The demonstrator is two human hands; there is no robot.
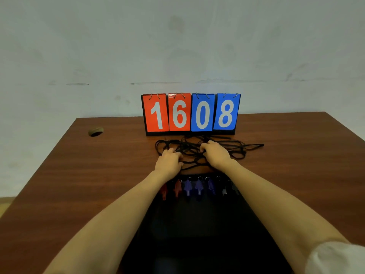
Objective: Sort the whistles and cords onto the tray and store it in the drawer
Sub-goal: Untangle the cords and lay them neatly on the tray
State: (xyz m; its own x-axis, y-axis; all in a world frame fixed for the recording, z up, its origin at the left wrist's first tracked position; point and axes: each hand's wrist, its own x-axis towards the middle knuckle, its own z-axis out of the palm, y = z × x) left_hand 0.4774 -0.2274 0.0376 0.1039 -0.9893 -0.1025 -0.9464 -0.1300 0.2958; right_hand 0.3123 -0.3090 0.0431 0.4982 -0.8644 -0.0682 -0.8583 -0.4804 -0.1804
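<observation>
A tangle of black cords (233,148) lies on the wooden table (88,175) in front of the score flip board. My left hand (168,162) and my right hand (216,154) both rest on the tangle with fingers curled into the cords. Nearer to me, a black tray (197,224) holds a row of several whistles: red ones (177,187) at the left, blue ones (198,187) in the middle, dark ones (225,189) at the right. My forearms hide the tray's side edges.
A score flip board (190,113) reading 1608 stands at the back of the table against the pale wall. A round cable hole (96,131) sits at the table's back left. Bare tabletop stretches to the left and right of my arms.
</observation>
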